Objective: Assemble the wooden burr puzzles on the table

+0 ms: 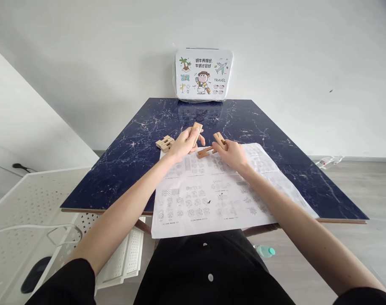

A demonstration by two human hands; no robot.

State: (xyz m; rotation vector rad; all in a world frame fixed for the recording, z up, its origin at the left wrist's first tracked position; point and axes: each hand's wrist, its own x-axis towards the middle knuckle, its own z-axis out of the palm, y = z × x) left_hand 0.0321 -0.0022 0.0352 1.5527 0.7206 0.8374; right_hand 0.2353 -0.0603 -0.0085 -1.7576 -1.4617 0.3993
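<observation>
Head view: the left hand (pixel 184 145) is raised just above the tabletop (pixel 123 161), its fingers (pixel 189 135) pinched around a plain wooden bar (pixel 197 129) that tilts up and away. Just right of it, the right hand (pixel 233 153) pinches a shorter wooden piece (pixel 218 137) between thumb and forefinger, the other fingers curled loosely. A notched wooden piece (pixel 205 151) lies between the two hands on the far edge of a printed instruction sheet (pixel 212 203). A small cluster of wooden blocks (pixel 165 143) rests left of the left hand. A cartoon-printed package (pixel 203 74) stands against the wall at the far edge.
</observation>
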